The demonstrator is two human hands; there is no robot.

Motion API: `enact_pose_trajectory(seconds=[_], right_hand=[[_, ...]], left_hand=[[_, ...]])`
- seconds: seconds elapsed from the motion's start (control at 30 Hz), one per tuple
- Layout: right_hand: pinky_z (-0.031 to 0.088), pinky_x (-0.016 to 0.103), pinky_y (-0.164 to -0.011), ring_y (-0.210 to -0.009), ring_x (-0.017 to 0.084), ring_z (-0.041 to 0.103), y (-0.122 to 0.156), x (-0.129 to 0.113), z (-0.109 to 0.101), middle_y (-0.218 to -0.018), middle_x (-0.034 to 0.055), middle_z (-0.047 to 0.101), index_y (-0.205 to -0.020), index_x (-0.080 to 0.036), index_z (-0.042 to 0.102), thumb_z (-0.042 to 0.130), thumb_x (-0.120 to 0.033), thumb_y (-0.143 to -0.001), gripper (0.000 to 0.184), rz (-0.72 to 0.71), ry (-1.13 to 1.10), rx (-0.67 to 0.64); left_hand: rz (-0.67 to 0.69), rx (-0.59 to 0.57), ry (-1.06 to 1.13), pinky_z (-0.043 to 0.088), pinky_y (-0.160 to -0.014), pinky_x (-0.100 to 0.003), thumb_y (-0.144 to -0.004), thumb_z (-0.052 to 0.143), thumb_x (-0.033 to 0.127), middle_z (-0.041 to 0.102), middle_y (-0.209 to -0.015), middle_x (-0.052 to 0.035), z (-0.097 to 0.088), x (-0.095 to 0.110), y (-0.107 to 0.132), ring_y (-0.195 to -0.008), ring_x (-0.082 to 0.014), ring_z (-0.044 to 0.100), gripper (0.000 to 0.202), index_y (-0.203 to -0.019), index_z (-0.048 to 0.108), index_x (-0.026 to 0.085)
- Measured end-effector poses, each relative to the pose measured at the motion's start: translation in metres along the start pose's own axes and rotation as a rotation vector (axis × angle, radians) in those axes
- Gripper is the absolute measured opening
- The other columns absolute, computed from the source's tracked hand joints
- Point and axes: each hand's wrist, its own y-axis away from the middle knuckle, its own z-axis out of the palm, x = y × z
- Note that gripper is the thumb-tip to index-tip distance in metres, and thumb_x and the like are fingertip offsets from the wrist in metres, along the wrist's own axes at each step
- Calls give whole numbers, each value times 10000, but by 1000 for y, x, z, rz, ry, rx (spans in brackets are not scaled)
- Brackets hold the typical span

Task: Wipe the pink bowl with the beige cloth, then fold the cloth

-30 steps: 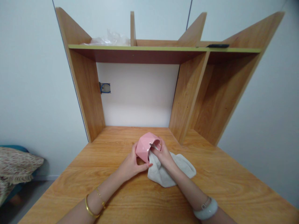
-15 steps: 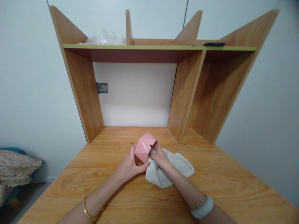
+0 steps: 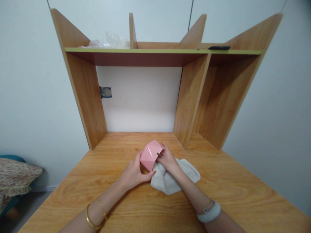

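Observation:
A pink faceted cup (image 3: 150,154) is held tipped just above the wooden desk (image 3: 121,200), its mouth turned away to the right. My left hand (image 3: 134,172) grips it from the left and below, fingers wrapped round its side. My right hand (image 3: 168,159) is closed on the cup's right rim, fingers curled over the edge and resting on a grey-white cloth (image 3: 175,176). The cloth lies crumpled on the desk under and to the right of that hand. Both wrists wear bracelets.
A wooden hutch (image 3: 189,103) stands at the back of the desk with an open bay in the middle and a side compartment on the right. Its top shelf holds a clear plastic bag (image 3: 109,41) and a dark flat object (image 3: 219,48). A patterned cushion (image 3: 14,173) lies at far left.
The cup has been turned so its opening, visible a second ago, now faces away and only its faceted outside shows. My right hand has shifted along the rim.

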Motion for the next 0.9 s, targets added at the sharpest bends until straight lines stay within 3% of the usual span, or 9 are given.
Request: enact_pose_trajectory(seconds=[0.13, 0.37, 0.63, 0.9], right_hand=[[433, 282, -637, -666, 179, 588, 3, -10, -9, -709, 7, 620, -1253, -122, 308, 684, -265, -532, 825, 85, 168, 20], [364, 232, -533, -586, 178, 575, 12, -38, -25, -608, 4, 606, -1329, -102, 258, 605, -242, -654, 772, 41, 419, 19], [330, 235, -510, -583, 202, 587, 17, -52, -27, -599, 23, 608, -1354, -137, 246, 512, -250, -734, 684, -21, 593, 24], [350, 239, -525, -587, 192, 591, 22, -50, -24, -638, 19, 621, -1356, -189, 245, 514, -180, -713, 698, -112, 517, -65]], left_hand=[[-26, 1, -20, 437, -869, -367, -664, 638, 417, 554, -1144, -125, 0, -2, 0, -1011, -239, 553, 743, -1265, 291, 151], [-32, -47, -184, 459, -799, -365, -642, 622, 470, 608, -1048, -121, 0, -3, 0, -917, -266, 592, 828, -1314, 263, 147], [-56, -9, -318, 463, -661, -337, -697, 539, 458, 641, -825, -80, -4, 4, 1, -688, -233, 609, 860, -1372, 128, 118], [-16, -32, -328, 448, -608, -315, -693, 518, 418, 626, -747, -50, -11, -3, -2, -595, -204, 577, 798, -1360, 182, 138]])
